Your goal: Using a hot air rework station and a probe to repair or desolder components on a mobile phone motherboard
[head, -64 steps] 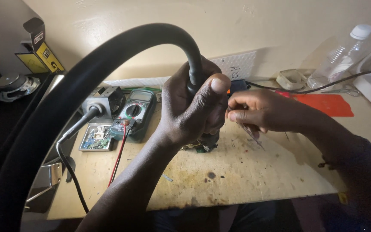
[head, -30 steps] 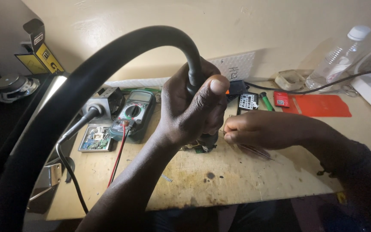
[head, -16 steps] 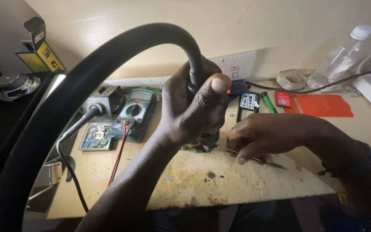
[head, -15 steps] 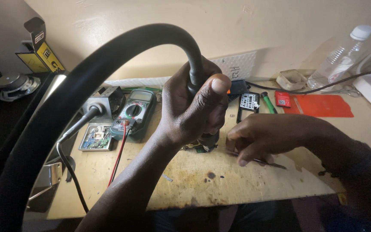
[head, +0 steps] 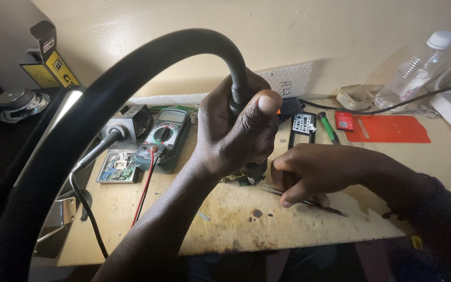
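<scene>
Centrally, the left hand (head: 236, 130) is closed in a fist around the handle of a hot-air tool (head: 238, 78), thumb raised, its nozzle end pointing down at a small circuit board (head: 242, 180) lying on the worn wooden surface (head: 225, 219). From the handle a thick black hose (head: 79, 136) arcs up and over to the left edge of the view. The right hand (head: 314, 172) rests just beside the board, fingers curled and pinching slim metal tweezers (head: 324, 206) that lie low along the surface. Behind the left hand, a green multimeter (head: 164, 138) stands near a second circuit board (head: 117, 167), with a red lead (head: 144, 188) running toward the near edge. Farther back right are a phone frame (head: 303, 128), a green-handled tool (head: 329, 128), a red plastic card (head: 392, 129) and a clear bottle (head: 416, 68). A black cable (head: 87, 209) hangs off the left side.
</scene>
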